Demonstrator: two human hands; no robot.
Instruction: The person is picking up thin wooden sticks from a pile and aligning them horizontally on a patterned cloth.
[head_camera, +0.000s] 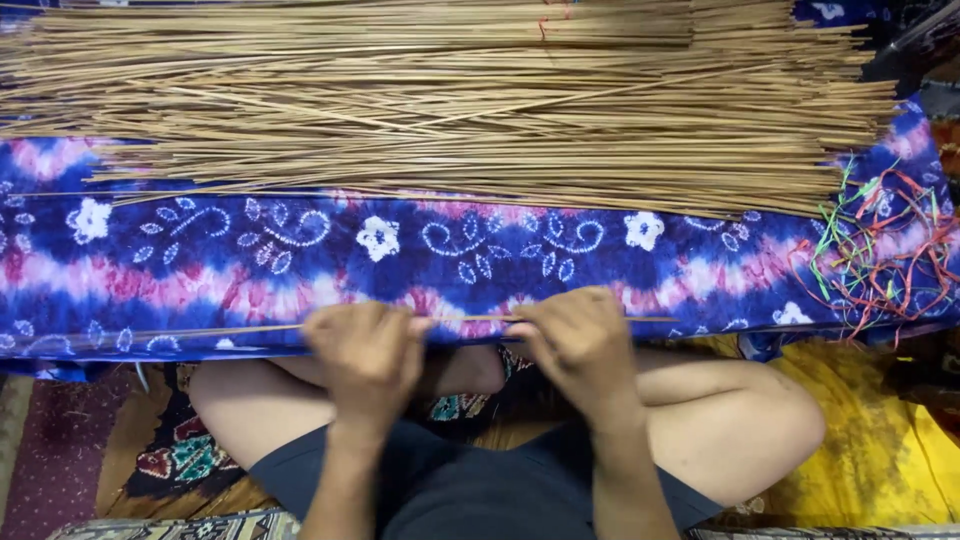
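Beyond both hands, a broad heap of thin tan sticks (450, 100) lies on blue-and-pink patterned cloth (200, 250). Left hand (368, 350) and right hand (580, 340), each closed, pinch one thin tan stick (470, 319) spanning between them; keeping it level and gripped evenly should prevent bending.

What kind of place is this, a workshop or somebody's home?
Probably a home floor used for handcraft. A big heap of thin sticks lies on a blue patterned cloth, coloured threads sit beside it, and the cross-legged person's left hand and right hand hold one stick.
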